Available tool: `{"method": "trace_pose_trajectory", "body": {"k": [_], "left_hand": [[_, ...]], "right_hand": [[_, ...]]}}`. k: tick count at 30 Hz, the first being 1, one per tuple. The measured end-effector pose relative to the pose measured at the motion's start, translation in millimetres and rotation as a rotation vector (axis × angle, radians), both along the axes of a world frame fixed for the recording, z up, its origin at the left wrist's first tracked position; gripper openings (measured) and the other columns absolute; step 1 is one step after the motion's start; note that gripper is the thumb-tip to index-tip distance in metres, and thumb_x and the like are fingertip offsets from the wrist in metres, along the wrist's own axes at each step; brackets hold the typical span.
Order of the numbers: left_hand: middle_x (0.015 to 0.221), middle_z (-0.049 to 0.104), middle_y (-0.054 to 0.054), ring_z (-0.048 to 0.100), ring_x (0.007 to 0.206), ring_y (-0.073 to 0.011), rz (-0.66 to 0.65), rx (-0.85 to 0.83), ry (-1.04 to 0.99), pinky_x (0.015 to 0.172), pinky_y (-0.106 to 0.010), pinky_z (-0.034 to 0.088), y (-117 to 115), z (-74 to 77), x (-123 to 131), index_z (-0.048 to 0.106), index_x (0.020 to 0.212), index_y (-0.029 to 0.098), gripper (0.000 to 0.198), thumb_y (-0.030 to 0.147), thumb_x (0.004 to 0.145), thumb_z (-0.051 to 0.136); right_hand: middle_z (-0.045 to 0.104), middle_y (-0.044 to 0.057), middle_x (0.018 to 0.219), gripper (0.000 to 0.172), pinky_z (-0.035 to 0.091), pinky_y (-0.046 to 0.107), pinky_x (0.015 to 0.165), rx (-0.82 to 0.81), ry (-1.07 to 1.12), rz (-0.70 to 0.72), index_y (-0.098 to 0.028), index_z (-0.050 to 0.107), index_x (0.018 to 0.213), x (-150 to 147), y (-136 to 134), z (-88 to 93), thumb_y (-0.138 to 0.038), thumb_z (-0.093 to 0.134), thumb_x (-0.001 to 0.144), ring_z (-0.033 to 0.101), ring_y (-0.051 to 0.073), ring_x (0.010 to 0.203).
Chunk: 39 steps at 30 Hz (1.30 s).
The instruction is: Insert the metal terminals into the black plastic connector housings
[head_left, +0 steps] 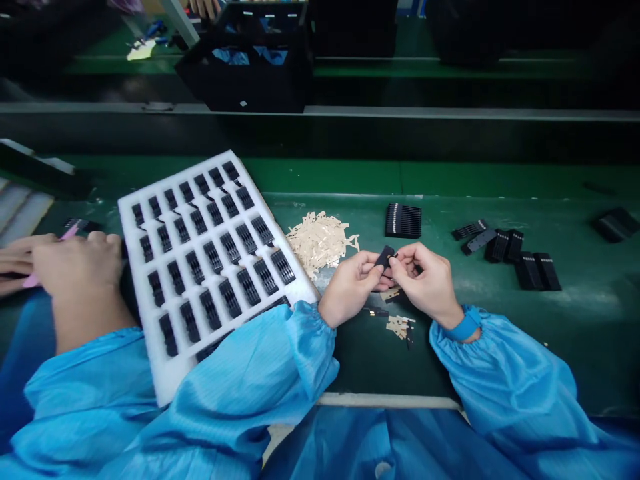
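My left hand [351,285] pinches a small black plastic part [385,257] in front of me. The fingertips of my right hand [424,279] close on the other end of it; whether they hold a smaller piece too is hidden. Below my hands lie a few beige flat pieces [400,327] and a small black piece with a gold-coloured bit [376,312]. Left of my hands is a heap of beige flat pieces [323,241]. A slotted black block [403,221] stands just beyond my fingers.
A white foam tray [173,383] with rows of black slotted parts lies at left. Several black parts [505,246] lie at right, another [616,225] farther off. A co-worker's hands [80,263] hold something pink at far left. A black bin [250,73] stands behind.
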<state>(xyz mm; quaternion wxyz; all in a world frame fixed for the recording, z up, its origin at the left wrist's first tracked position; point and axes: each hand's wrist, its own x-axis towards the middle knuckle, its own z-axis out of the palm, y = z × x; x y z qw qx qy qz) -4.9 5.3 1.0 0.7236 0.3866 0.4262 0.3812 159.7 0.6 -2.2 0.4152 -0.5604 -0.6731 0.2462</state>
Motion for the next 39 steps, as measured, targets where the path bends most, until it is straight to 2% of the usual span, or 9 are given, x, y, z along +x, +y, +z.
{"method": "trace_pose_trajectory", "body": {"k": [11,13,16,18,22,26,31,34,39], "left_hand": [[0.082,0.075,-0.005,0.074,0.071,-0.0114,0.015,-0.027,0.055,0.074,-0.024,0.061,-0.6,2.6,2.0,0.060,0.099,0.011,0.012,0.015,0.090,0.066],[0.080,0.075,-0.004,0.074,0.070,-0.0115,0.026,-0.033,0.051,0.072,-0.024,0.061,-0.6,3.5,1.7,0.060,0.098,0.011,0.014,0.019,0.089,0.068],[0.076,0.075,-0.004,0.073,0.066,-0.0114,0.044,-0.028,0.047,0.069,-0.023,0.061,-1.0,4.7,0.7,0.058,0.094,0.012,0.019,0.026,0.088,0.071],[0.072,0.074,-0.004,0.072,0.063,-0.0116,0.060,-0.023,0.058,0.065,-0.023,0.060,-1.0,5.7,0.1,0.056,0.090,0.013,0.022,0.030,0.089,0.070],[0.066,0.072,-0.002,0.068,0.055,-0.0113,0.097,-0.017,0.095,0.055,-0.021,0.056,-0.1,8.1,-0.9,0.052,0.083,0.016,0.024,0.033,0.091,0.066],[0.079,0.074,-0.004,0.068,0.058,-0.0098,0.091,0.064,0.136,0.051,-0.018,0.051,-0.5,7.0,-1.7,0.054,0.091,0.016,0.016,0.030,0.091,0.062],[0.085,0.074,-0.003,0.072,0.073,-0.0124,-0.019,0.179,0.235,0.057,-0.018,0.051,-4.8,-2.4,-2.4,0.055,0.110,0.017,0.017,0.023,0.094,0.056],[0.086,0.074,-0.003,0.072,0.075,-0.0122,-0.029,0.214,0.282,0.063,-0.019,0.053,-6.8,-7.0,-2.6,0.053,0.110,0.018,0.017,0.022,0.094,0.055],[0.091,0.074,-0.004,0.072,0.074,-0.0135,-0.008,0.213,0.296,0.064,-0.024,0.057,-8.6,-8.7,-1.0,0.052,0.107,0.018,0.014,0.021,0.094,0.055]], "right_hand": [[0.058,-0.003,0.062,0.011,0.042,0.025,0.051,-0.002,-0.009,-0.039,-0.021,0.061,0.080,-4.2,0.3,0.6,-0.027,0.065,0.087,0.049,0.011,0.051],[0.058,-0.003,0.065,0.007,0.043,0.026,0.053,0.012,-0.029,-0.054,-0.022,0.061,0.086,-4.6,-0.3,1.2,-0.027,0.066,0.087,0.050,0.011,0.053],[0.058,-0.004,0.070,0.020,0.043,0.025,0.050,0.007,0.040,-0.082,-0.022,0.058,0.104,-4.9,-1.5,0.6,-0.029,0.066,0.088,0.050,0.011,0.052],[0.058,-0.004,0.072,0.022,0.043,0.025,0.050,0.012,0.095,-0.078,-0.022,0.056,0.108,-4.9,-2.5,-0.3,-0.030,0.065,0.089,0.052,0.011,0.053],[0.063,-0.001,0.074,0.016,0.046,0.027,0.053,0.021,0.093,-0.041,-0.022,0.060,0.105,-4.7,-4.1,-0.2,-0.029,0.064,0.090,0.055,0.013,0.057],[0.065,0.000,0.075,0.007,0.045,0.027,0.054,-0.004,0.075,-0.010,-0.021,0.064,0.096,-3.5,-3.0,1.2,-0.027,0.064,0.090,0.056,0.013,0.059],[0.060,-0.002,0.074,0.013,0.046,0.028,0.057,0.016,0.016,0.002,-0.022,0.065,0.102,-4.0,-2.0,1.9,-0.025,0.064,0.090,0.052,0.012,0.059],[0.058,-0.001,0.075,0.012,0.045,0.027,0.056,0.057,-0.054,0.001,-0.021,0.065,0.101,-5.4,-3.6,2.3,-0.023,0.065,0.089,0.051,0.012,0.058],[0.059,-0.002,0.071,0.002,0.043,0.026,0.054,0.084,-0.095,-0.018,-0.021,0.064,0.087,-6.8,-7.1,3.7,-0.018,0.064,0.087,0.050,0.011,0.056]]}}
